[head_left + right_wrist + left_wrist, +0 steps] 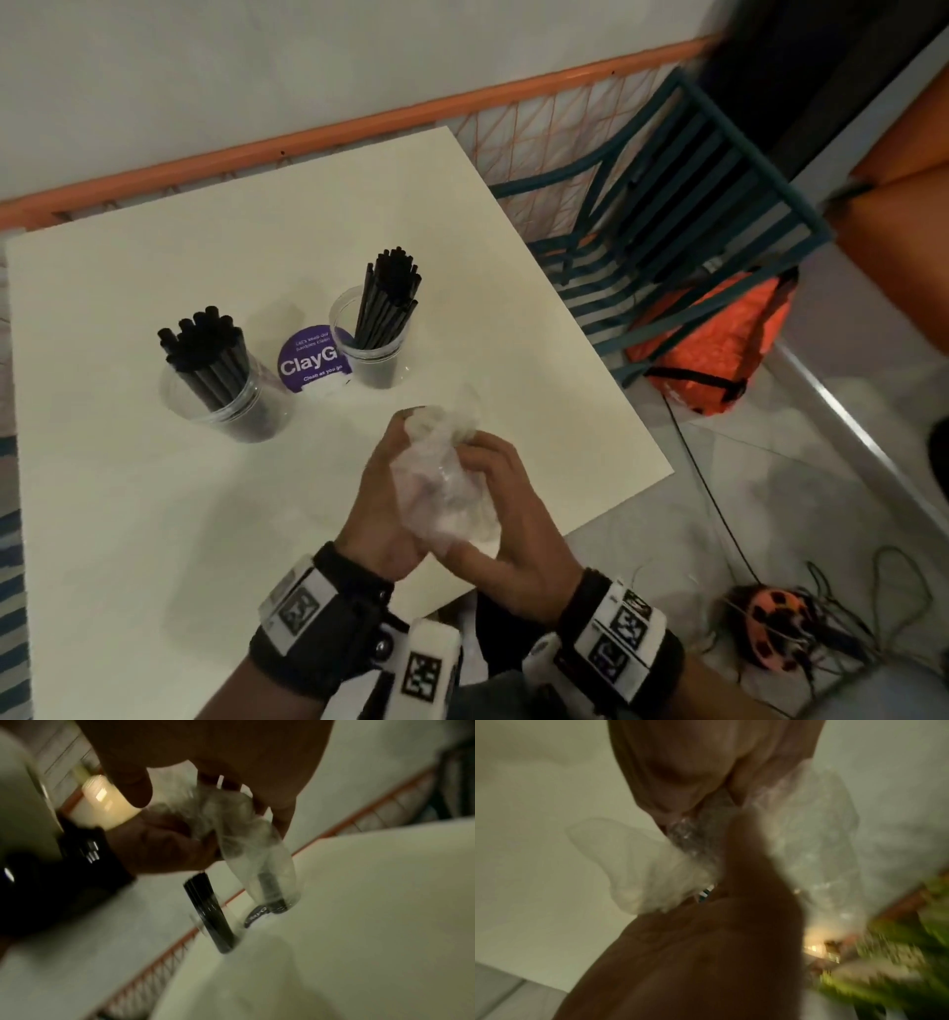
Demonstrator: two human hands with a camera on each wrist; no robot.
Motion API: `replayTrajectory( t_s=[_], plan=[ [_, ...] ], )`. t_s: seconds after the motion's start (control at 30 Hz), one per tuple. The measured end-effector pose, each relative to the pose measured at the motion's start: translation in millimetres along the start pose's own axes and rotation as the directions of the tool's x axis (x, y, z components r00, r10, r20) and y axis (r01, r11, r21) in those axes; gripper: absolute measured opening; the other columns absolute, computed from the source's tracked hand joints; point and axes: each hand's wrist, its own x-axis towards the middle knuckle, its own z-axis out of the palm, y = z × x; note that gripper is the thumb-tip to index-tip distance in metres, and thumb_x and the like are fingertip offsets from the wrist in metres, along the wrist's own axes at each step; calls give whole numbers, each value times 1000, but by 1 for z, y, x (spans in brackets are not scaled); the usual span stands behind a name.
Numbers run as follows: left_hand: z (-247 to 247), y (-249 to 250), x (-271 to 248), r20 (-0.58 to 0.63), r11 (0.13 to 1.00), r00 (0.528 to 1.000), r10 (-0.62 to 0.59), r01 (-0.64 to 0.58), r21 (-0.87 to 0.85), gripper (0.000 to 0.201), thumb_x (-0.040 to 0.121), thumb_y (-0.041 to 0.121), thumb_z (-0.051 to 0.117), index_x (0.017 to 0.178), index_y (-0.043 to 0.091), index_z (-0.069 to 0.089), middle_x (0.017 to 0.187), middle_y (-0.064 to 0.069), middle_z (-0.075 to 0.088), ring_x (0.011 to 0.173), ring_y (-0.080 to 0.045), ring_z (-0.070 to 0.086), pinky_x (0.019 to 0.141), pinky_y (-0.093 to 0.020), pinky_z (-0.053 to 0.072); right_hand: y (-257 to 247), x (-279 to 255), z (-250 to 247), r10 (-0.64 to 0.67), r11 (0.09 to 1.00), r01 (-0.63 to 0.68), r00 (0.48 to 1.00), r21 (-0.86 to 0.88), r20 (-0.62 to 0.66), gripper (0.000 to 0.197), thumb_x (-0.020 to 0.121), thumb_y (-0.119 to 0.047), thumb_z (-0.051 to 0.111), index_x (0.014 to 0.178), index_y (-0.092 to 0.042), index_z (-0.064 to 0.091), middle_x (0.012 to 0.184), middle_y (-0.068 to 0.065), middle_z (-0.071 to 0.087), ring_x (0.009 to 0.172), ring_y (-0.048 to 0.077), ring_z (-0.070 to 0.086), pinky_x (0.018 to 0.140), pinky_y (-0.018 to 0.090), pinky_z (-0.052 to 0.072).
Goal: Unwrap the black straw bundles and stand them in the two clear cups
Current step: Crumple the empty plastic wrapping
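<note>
Two clear cups stand on the white table (154,488). The left cup (231,406) holds a bunch of black straws (205,354); the right cup (372,360) holds another bunch of black straws (390,303). Near the table's front right edge, my left hand (385,493) and right hand (506,509) squeeze a crumpled clear plastic wrapper (444,478) between them. The left wrist view shows fingers curled into the wrapper (639,870). In the blurred right wrist view, the wrapper (231,817) hangs from my fingers, with the left cup's straws (208,912) beyond.
A round purple sticker (310,360) lies on the table between the cups. A teal slatted chair (683,205) and an orange bag (714,344) sit off the table's right side. Cables and an orange object (775,632) lie on the floor. An orange rail (308,139) runs behind the table.
</note>
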Motion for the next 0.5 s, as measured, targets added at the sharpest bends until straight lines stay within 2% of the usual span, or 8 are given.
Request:
replayTrajectory(
  t_s=[0.03,0.1,0.17,0.23,0.27,0.3,0.43,0.5],
  plan=[
    [4,-5,-1,38,992,993,110,-113,65,2,93,10,56,93,9,54,81,-6,64,70,-20,63,57,-32,56,-8,-4,-1,123,966,-115,992,231,-20,61,82,-31,66,135,-13,42,137,11,49,127,24,51,101,39,45],
    [9,-15,2,169,855,922,348,-387,346,26,85,0,63,103,11,48,96,-9,60,81,-24,61,60,-38,56,-23,-6,-6,388,675,-325,920,662,56,58,83,-21,60,135,-27,37,132,7,58,115,25,62,90,46,54],
    [15,-22,5,403,451,810,425,-576,682,30,86,9,64,111,21,51,105,-3,63,91,-21,64,71,-37,56,-24,-9,-16,505,355,-372,848,858,158,50,81,-16,52,130,-23,45,121,11,64,105,29,65,83,53,53],
    [28,-29,-1,668,-125,680,302,-666,735,38,85,24,48,122,28,56,117,4,65,110,-18,59,87,-38,50,-20,-11,-26,540,253,-263,837,931,90,37,78,-10,52,115,-10,50,104,17,57,93,28,58,75,45,50],
    [34,-34,-2,726,-267,660,193,-677,686,48,83,25,43,130,28,55,127,6,62,123,-18,53,97,-41,46,-17,-14,-32,573,230,-190,819,954,25,27,79,-8,51,107,-11,52,98,14,51,88,26,53,71,40,46],
    [42,-39,-1,746,-271,657,110,-702,658,56,84,23,42,139,26,49,139,6,56,135,-17,43,106,-42,40,-10,-17,-42,608,216,-119,793,969,-38,25,81,-5,50,104,-14,54,96,11,48,86,25,50,70,38,43],
    [46,-48,-10,771,123,634,-52,-763,635,72,94,10,55,156,19,20,164,7,20,152,-9,13,122,-26,16,7,-25,-72,667,370,-61,711,927,-220,29,89,3,45,111,-12,55,91,13,56,79,26,54,67,38,43],
    [55,-57,-10,764,125,642,-62,-755,644,70,94,15,60,154,28,27,162,12,27,150,-8,21,121,-23,16,28,-35,-104,636,545,-103,698,832,-330,29,91,5,43,112,-13,51,90,12,60,75,26,55,61,37,44]
  ],
)
